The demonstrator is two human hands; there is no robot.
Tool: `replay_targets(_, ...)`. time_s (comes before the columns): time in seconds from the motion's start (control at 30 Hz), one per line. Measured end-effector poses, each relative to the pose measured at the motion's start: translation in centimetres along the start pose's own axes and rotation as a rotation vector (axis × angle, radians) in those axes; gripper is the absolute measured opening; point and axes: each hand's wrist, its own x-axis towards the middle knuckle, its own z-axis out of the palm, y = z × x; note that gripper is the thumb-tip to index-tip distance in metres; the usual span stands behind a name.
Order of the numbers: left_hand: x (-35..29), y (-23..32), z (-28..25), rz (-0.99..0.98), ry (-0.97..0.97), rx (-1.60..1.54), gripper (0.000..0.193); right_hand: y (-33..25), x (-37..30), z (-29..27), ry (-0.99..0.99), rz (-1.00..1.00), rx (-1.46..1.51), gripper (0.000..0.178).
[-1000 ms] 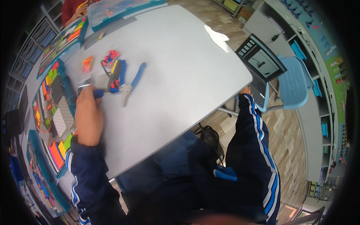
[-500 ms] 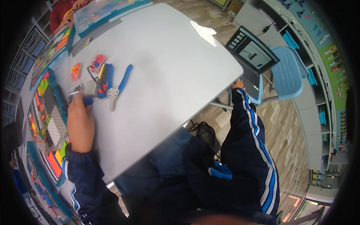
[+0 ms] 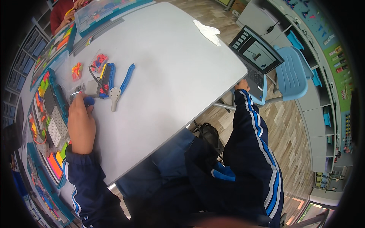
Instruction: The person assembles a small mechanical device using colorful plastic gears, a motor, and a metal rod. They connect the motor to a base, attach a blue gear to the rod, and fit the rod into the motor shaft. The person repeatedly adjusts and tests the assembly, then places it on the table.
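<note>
My left hand [image 3: 81, 127] is closed at the left of the table, its fingers curled round a small blue part [image 3: 89, 101]. That part sits beside a building-brick model [image 3: 106, 81] with blue beams, a grey block and a dark cable; I cannot tell if they are joined. One blue beam on a light grey piece [image 3: 115, 95] slants away from the model. Off the table's right edge, my right hand [image 3: 242, 85] rests at the near left corner of an open laptop [image 3: 254, 78], fingers laid on it and partly hidden. A model picture shows on the screen.
Small clear boxes of red pieces [image 3: 99, 62] and orange pieces [image 3: 77, 71] stand beyond the model. A teal-edged tray [image 3: 57, 91] of bricks lines the left side. White tissue [image 3: 208, 32] lies at the far edge. A blue chair [image 3: 292, 78] stands right; another person's hands [image 3: 74, 9] are far left.
The view shifts very slightly. Both hands stay where they were, and the model and laptop have not visibly moved.
</note>
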Motion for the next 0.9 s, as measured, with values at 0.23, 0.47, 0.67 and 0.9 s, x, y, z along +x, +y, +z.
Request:
replay_targets(0.23,0.00,-0.03,0.03,0.008,0.001,-0.001,0.030,0.09,-0.55,0.23,0.000,0.023,0.041,0.065)
replay_targets(0.47,-0.01,-0.09,0.10,0.023,0.011,-0.016,0.031,0.46,-0.69,0.47,0.009,0.034,0.027,0.064)
replay_targets(0.67,0.00,-0.17,0.14,0.021,0.009,-0.005,0.031,0.49,-0.74,0.76,0.019,0.032,0.024,0.065)
replay_targets(0.9,-0.04,-0.17,0.16,-0.002,-0.005,0.012,0.031,0.46,-0.69,0.59,-0.015,0.051,-0.016,0.066)
